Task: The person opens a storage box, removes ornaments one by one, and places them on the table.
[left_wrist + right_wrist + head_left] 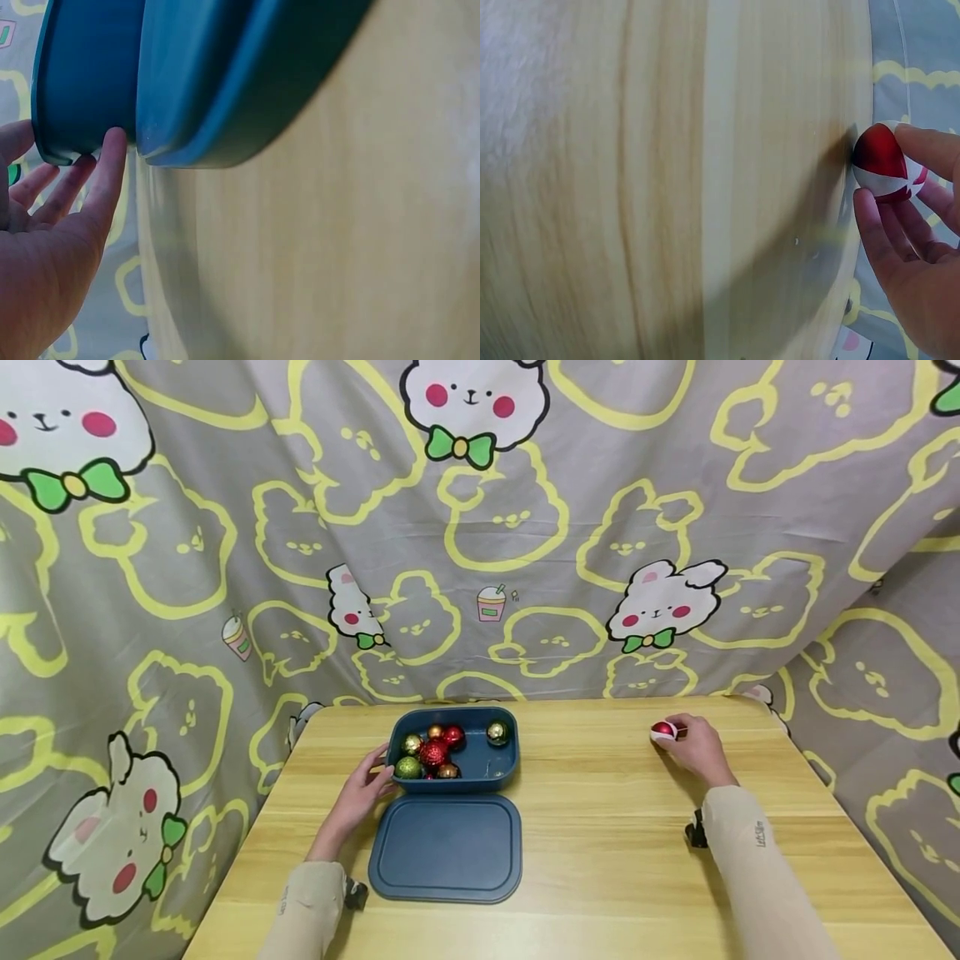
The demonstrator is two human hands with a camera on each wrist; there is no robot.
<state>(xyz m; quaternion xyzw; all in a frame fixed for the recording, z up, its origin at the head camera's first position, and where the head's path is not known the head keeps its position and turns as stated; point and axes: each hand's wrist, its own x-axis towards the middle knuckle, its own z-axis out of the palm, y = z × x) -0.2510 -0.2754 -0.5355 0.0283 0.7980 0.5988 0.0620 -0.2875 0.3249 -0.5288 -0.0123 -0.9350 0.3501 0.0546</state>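
Observation:
On the right of the table, my right hand point(699, 748) pinches a red and white Christmas ball point(880, 154) between thumb and fingertips, close over the wood. My left hand point(363, 792) rests its nearly straight fingers against the left end of a dark blue plastic box point(453, 786). In the left wrist view, the fingertips point(115, 136) touch the box's outer wall, with the thumb up by the rim. Inside the box sit several Christmas balls, among them a textured red ball point(433, 752), a glittery green ball point(408, 767) and a shiny gold ball point(497, 732).
A flat blue lid point(447, 848) lies in front of the box, near its front wall. Small clear bits point(495, 770) show in the box's right front corner. Behind the wooden table point(600, 852) hangs a grey curtain point(540, 535) with cartoon prints.

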